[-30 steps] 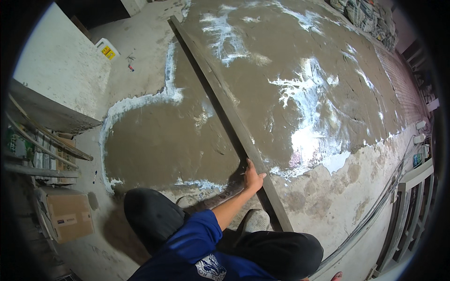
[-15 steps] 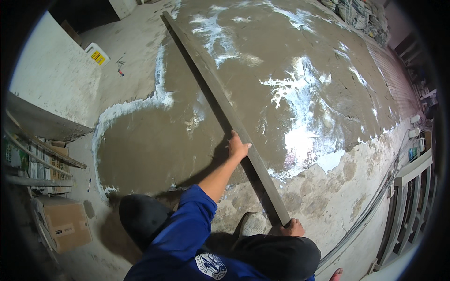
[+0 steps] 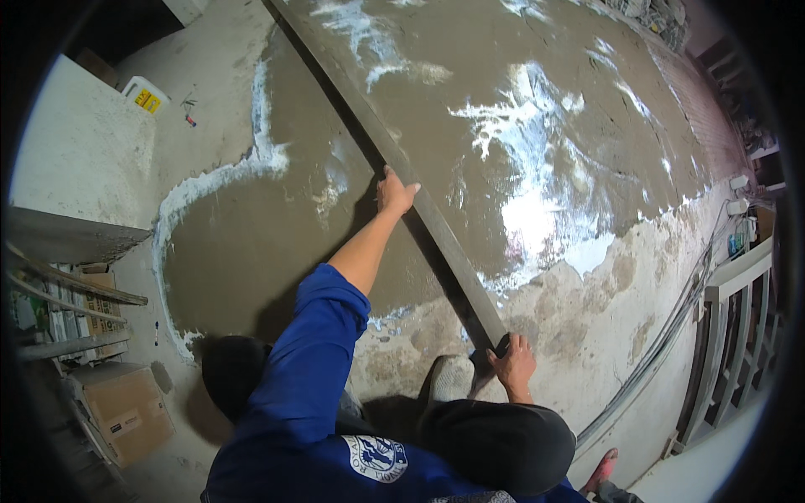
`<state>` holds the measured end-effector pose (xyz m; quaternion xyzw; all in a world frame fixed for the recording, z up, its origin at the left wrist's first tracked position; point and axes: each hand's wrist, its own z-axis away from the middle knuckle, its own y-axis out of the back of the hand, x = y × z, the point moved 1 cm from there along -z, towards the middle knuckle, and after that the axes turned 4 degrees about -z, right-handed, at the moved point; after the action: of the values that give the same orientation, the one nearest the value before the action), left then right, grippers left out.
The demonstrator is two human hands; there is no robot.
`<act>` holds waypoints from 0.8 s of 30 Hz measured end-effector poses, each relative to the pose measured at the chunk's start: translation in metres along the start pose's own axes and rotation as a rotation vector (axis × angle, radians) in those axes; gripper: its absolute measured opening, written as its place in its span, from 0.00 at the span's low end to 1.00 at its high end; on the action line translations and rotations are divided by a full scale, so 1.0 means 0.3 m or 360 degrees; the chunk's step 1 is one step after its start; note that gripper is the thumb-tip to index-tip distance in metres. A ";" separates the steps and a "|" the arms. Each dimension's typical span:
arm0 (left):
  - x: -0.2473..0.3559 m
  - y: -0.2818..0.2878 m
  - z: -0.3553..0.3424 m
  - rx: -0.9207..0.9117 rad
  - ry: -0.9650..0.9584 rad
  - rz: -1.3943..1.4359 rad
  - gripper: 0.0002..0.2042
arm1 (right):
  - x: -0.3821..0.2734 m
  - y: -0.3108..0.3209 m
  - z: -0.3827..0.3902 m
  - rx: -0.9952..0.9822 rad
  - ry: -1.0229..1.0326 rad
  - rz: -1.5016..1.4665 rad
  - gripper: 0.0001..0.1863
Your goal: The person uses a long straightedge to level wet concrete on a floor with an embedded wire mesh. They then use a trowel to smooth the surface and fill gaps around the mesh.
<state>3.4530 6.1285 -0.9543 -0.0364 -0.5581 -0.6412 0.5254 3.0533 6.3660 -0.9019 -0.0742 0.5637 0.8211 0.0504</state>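
Note:
A long grey rectangular straightedge (image 3: 451, 251) lies slantwise across a bed of wet grey-brown mortar (image 3: 243, 243), and its far end runs out at the top of the view. About midway along the bar, my left hand (image 3: 396, 193) is closed over it, thumb on the right side and fingers on the left. My right hand (image 3: 514, 369) grips the near end, fingers curled at its dark tip. Ragged white coating (image 3: 537, 168) shows through the mortar to the right of the bar and along the mortar's left edge.
A cardboard box (image 3: 126, 411) and ladder-like rails (image 3: 75, 281) stand at left. A white jug with a yellow label (image 3: 146, 95) is by the wall. Cables (image 3: 662, 352) run beside a grey railing (image 3: 738, 327) at right. Another person's foot (image 3: 602, 469) shows lower right.
The straightedge has slid away from me and slightly left over the mortar, both hands moving with it. My right hand is now in fuller view. The camera view has shifted a little.

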 end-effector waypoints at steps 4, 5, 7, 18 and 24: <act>-0.051 -0.094 0.202 0.0057 -0.0049 0.0002 0.49 | 0.099 0.011 0.106 -0.0001 0.0007 -0.0013 0.38; -0.047 -0.103 0.240 -0.0058 0.0024 0.0125 0.50 | 0.112 0.009 0.119 0.0006 0.0040 -0.0050 0.38; -0.038 -0.119 0.326 -0.0129 -0.0016 0.0180 0.50 | 0.122 -0.002 0.120 0.0029 0.0074 -0.0069 0.37; 0.011 0.002 0.319 -0.0284 0.0030 0.0338 0.50 | 0.045 0.009 0.029 -0.0096 0.0303 -0.0161 0.26; -0.092 -0.010 0.427 0.0000 -0.0053 0.0149 0.48 | 0.000 -0.013 0.148 -0.0012 0.0479 -0.0283 0.28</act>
<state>3.3942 6.2420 -0.9258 -0.0731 -0.5643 -0.6154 0.5455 3.0509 6.4088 -0.8899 -0.2462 0.5530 0.7951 0.0377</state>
